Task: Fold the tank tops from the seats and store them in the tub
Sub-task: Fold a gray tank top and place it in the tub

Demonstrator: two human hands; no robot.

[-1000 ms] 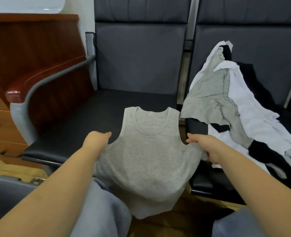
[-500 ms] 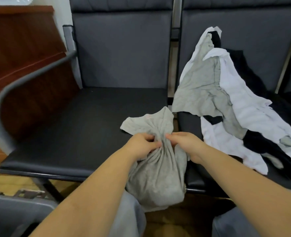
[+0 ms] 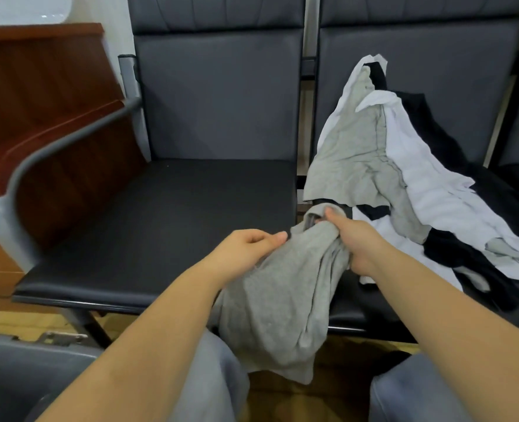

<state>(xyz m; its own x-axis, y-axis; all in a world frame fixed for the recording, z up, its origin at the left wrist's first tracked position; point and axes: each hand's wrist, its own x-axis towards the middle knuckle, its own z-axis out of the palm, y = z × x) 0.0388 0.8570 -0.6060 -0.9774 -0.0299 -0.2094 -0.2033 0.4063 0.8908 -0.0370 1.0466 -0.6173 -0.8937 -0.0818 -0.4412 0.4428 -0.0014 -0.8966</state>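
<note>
Head camera, looking down past both forearms, shows a job that looks barely begun. One grey tank top (image 3: 285,287) is in hand, bunched into a loose column that hangs from the hands over the front edge of the seats and down between the knees; it is gathered, not folded flat. The right hand (image 3: 354,239) has its fingers curled tight around the upper part of the cloth, thumb on top near a strap loop. The left hand (image 3: 247,246) pinches the cloth's left edge between thumb and curled fingers. A heap of tank tops (image 3: 404,184) in grey, white and black lies on the right seat and up its backrest, touching the right hand's side, so most of the folding appears still to come. The tub (image 3: 29,376) is probably the grey container at the lower left, near the left knee; only part of its rim and wall shows, and what it holds cannot be seen, so nothing can be counted as stored. For room, the left seat (image 3: 160,223) offers a broad flat dark cushion right in front of the left hand, which seems the natural place to spread the top. It is bounded on the left by a grey armrest (image 3: 69,141) with a wooden cabinet (image 3: 45,95) behind it, at the back by the backrest, and on the right by the narrow gap between the two seats, where cloth could slip or catch.
</note>
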